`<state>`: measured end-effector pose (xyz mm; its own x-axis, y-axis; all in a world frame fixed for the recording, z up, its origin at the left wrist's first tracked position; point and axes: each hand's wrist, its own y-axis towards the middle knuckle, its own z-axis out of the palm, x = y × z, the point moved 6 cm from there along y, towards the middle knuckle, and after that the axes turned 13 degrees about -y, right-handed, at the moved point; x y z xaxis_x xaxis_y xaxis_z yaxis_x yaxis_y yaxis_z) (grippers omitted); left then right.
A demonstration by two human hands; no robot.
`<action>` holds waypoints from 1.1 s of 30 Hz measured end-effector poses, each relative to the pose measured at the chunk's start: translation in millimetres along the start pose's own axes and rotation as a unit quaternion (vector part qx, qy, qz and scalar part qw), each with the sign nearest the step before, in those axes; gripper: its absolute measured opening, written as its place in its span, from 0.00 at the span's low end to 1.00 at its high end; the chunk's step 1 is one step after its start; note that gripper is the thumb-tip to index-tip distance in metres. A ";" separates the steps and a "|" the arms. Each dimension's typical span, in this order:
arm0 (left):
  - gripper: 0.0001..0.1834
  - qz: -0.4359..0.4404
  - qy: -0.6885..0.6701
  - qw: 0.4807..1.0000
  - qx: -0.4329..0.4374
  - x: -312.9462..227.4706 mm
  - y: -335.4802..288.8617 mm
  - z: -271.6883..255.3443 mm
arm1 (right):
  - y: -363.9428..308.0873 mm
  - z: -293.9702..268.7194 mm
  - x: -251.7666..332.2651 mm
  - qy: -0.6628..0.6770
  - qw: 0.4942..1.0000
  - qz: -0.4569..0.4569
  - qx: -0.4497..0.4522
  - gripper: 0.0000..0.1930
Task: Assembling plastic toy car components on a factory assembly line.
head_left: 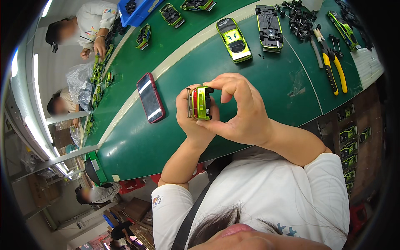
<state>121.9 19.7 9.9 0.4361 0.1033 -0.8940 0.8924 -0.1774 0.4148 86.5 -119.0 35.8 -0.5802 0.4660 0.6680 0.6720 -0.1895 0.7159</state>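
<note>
A lime-green toy car [202,103] is held up over the table with its rear end facing me, showing a red tail panel, a rear spoiler and black wheels. My left hand [196,130] is closed around it from behind and the left. My right hand [248,110] curves in from the right, thumb at the lower wheel and bent fingers at the upper one, pinching the car across its width. The car's front is hidden. Beyond my hands lie another lime-green toy car [234,40] on its wheels and a car turned underside up [269,29].
Left of my hands lies a red-cased phone [151,98]. Yellow-and-black pliers [333,68] and a heap of black wheel sets [298,18] are at the right. A blue bin [135,12] stands far left, where a co-worker [89,31] handles cars. More cars fill a rack [349,141].
</note>
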 end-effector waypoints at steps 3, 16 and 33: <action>0.24 -0.084 -0.098 0.992 -0.016 12.3 -0.8 -4.8 | 0.8 -0.8 0.4 0.015 1.000 0.015 0.015 0.32; 0.25 -0.051 -0.150 0.987 -0.039 8.5 1.1 -3.4 | 2.5 0.0 -1.6 0.027 1.000 0.008 -0.006 0.31; 0.23 -0.037 -0.134 0.989 0.047 -5.1 7.8 5.7 | 7.5 -0.4 -5.8 0.074 0.993 0.073 0.064 0.30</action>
<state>125.9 12.2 16.8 0.3133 -0.1415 -0.9390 0.9004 -0.2700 0.3411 94.7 -123.4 37.3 -0.5280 0.3072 0.7917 0.8008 -0.1302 0.5846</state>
